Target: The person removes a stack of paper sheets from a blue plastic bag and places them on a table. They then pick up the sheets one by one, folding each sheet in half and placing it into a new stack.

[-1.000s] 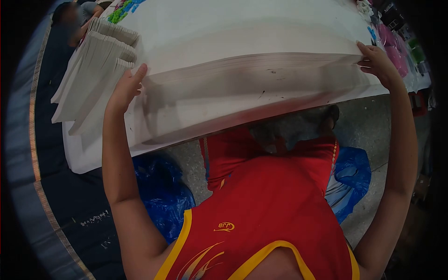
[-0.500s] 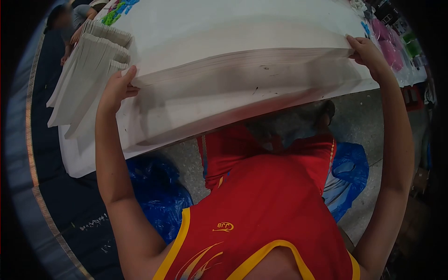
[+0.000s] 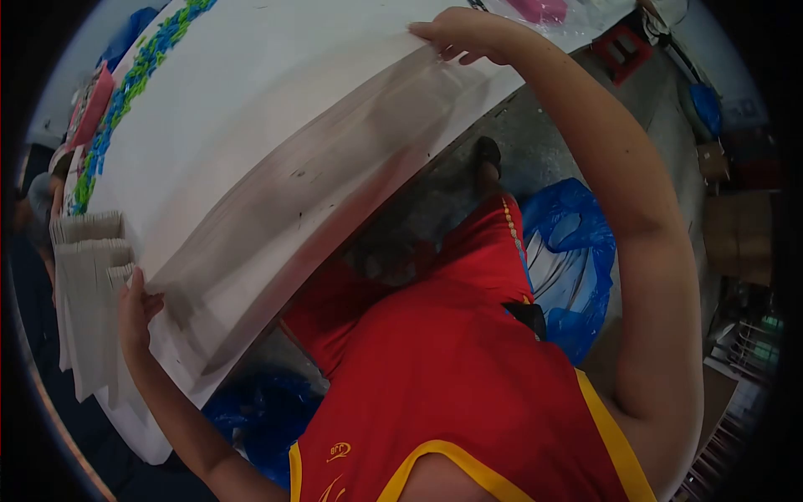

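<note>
A long stack of thin pale sheets (image 3: 326, 121) stretches between my two hands over the white-covered table. Its layered edge bows in a gentle curve. My left hand (image 3: 138, 311) grips the near-left end, thumb up. At the far right end, my right hand (image 3: 470, 37) pinches the stack between thumb and fingers. Below that edge, a shaded pale surface shows a few dark marks. Beside my left hand stand bundles of pale layered sheets (image 3: 88, 318), slightly fanned at the top.
Blue and green small pieces (image 3: 138, 79) line the table's far left edge, near a pink basin (image 3: 90, 109). Another person (image 3: 40, 201) is at the left. Blue plastic bags (image 3: 569, 251) lie on the floor by my legs. A red stool (image 3: 621, 52) and cardboard boxes (image 3: 736, 238) stand at right.
My view has turned to the right, so the table and stack now slant more steeply. Both hands still hold the stack's ends; my right hand's fingers look more spread.
</note>
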Motion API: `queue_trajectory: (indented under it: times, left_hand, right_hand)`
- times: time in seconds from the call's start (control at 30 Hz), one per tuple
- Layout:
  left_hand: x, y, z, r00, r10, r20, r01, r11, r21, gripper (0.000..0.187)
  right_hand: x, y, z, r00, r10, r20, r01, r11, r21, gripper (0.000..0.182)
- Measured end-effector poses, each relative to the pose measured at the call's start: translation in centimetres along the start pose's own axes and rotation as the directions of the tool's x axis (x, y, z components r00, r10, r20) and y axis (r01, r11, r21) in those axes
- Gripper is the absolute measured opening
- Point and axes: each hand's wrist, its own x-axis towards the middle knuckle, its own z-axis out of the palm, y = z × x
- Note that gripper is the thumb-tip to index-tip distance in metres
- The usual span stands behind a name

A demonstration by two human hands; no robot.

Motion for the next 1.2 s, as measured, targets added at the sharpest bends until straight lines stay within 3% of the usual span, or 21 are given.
queue_trajectory:
  times: [0.43, 1.2]
  left_hand:
    - [0.6, -0.7, -0.6, 1.0, 0.009, -0.024, -0.01, 0.999, -0.036, 0.053]
    - [0.3, -0.4, -0.2, 0.999, 0.014, -0.029, -0.014, 1.0, -0.001, 0.053]
  right_hand:
    - [-1.9, -0.8, 1.2, 0.99, 0.11, -0.084, -0.102, 0.991, 0.09, 0.069]
    - [-1.8, -0.7, 0.8, 0.988, 0.111, -0.106, -0.106, 0.993, 0.057, 0.069]
